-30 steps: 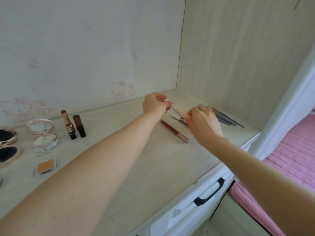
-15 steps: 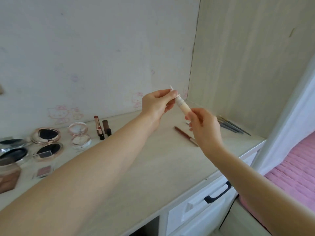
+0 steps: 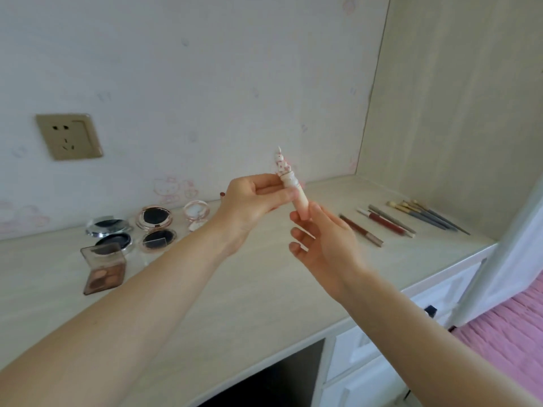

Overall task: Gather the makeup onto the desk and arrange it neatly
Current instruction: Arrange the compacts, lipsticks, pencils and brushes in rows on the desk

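Both hands hold a cream makeup tube [image 3: 297,195] with a small pink figure on its cap, raised above the desk [image 3: 235,289]. My left hand [image 3: 252,201] pinches its upper part near the cap. My right hand [image 3: 323,239] grips its lower end with thumb and forefinger, the other fingers spread. Open compacts [image 3: 154,227] and an eyeshadow palette [image 3: 104,268] lie at the left. Red lip pencils [image 3: 382,224] and grey-handled brushes [image 3: 426,215] lie in rows at the right.
A wall socket [image 3: 69,136] sits on the papered wall at the left. A wooden side panel closes the desk's right end. White drawers with a black handle [image 3: 430,311] are under the desk edge. A pink bedspread [image 3: 514,333] lies at the lower right.
Both hands lifted the cream tube off the desk beside the pencils and brought it up and nearer. The tube now stands nearly upright. The view has swung left and up.
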A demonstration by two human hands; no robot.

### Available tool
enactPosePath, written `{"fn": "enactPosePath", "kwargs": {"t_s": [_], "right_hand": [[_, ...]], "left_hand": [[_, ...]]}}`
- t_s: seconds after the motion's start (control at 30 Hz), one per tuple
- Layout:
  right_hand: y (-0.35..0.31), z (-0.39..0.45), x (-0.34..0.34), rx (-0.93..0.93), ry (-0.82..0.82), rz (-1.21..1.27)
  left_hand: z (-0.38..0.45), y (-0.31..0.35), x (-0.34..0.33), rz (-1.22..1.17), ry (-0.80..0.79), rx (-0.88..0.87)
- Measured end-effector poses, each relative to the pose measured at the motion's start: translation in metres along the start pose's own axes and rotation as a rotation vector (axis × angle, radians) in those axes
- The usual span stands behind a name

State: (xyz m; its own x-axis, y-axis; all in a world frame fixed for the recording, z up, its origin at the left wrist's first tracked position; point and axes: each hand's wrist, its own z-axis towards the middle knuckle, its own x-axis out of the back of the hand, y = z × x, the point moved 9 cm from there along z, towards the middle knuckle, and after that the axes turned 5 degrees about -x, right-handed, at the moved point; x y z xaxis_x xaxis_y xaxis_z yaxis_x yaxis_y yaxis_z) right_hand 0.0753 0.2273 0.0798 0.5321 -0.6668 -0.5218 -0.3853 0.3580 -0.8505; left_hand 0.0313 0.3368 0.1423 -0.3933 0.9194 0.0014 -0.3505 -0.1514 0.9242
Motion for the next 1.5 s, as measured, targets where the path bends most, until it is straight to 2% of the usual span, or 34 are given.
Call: {"fn": "enactPosePath", "kwargs": {"t_s": [0.2,0.37,0.6,0.83,1.0,1.07,1.17,1.27,1.5], "right_hand": [[0.054,-0.01,-0.052,-0.145,-0.181,0.118],[0.094,-0.019,-0.1,-0.269,-0.269,0.274],[0.132,-0.024,-0.141,-0.328,-0.368,0.114],[0.123,-0.002,-0.148,-0.105,-0.307,-0.261],[0.132,0.007,-0.171,0.027,-0.374,-0.592],[0.137,0.01,-0.173,0.082,-0.349,-0.693],[0.139,0.017,-0.169,0.148,-0.321,-0.73],[0.153,0.023,-0.162,0.073,-0.351,-0.681],[0.152,0.033,-0.156,0.078,-0.343,-0.569]], "left_hand": [[-0.045,0.002,0.045,0.069,0.02,0.0],[-0.079,0.001,0.087,0.081,0.131,0.003],[-0.111,0.005,0.143,0.188,0.191,0.024],[-0.142,0.002,0.195,0.288,0.271,-0.034],[-0.152,-0.014,0.198,0.376,0.172,-0.026],[-0.154,-0.022,0.199,0.383,0.157,-0.012],[-0.156,-0.033,0.21,0.445,0.211,0.024],[-0.162,-0.043,0.222,0.495,0.316,0.057],[-0.17,-0.043,0.227,0.581,0.429,-0.065]]}}
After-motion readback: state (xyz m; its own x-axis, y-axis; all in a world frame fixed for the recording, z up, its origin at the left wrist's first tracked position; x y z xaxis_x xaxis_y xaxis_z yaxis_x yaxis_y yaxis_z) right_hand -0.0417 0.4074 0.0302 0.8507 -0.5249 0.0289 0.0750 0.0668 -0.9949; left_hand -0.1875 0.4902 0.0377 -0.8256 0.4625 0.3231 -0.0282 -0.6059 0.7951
